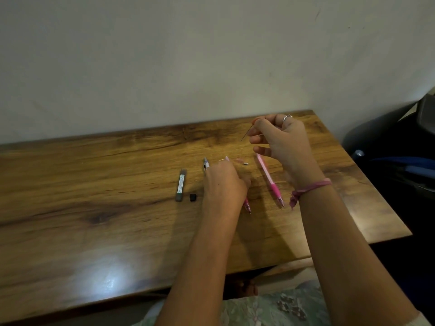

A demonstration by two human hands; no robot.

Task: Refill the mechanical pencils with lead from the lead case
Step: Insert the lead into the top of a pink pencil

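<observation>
The right hand (280,137) is pinching a thin dark lead (246,134) above the far right part of the worktop (94,184). The left hand (224,182) is lying over a pink pencil (247,204) near the worktop's middle; whether it is grasping it cannot be told. The lead case (180,184), a slim translucent grey tube, is lying uncapped, its small black cap (193,197) just beside it. A second pink pencil (270,181), glossy plastic, is lying near the right edge, and a grey pencil (206,163) by the left hand. A small metal piece (246,163) is lying between the pencils. Insertion appears not yet done.
</observation>
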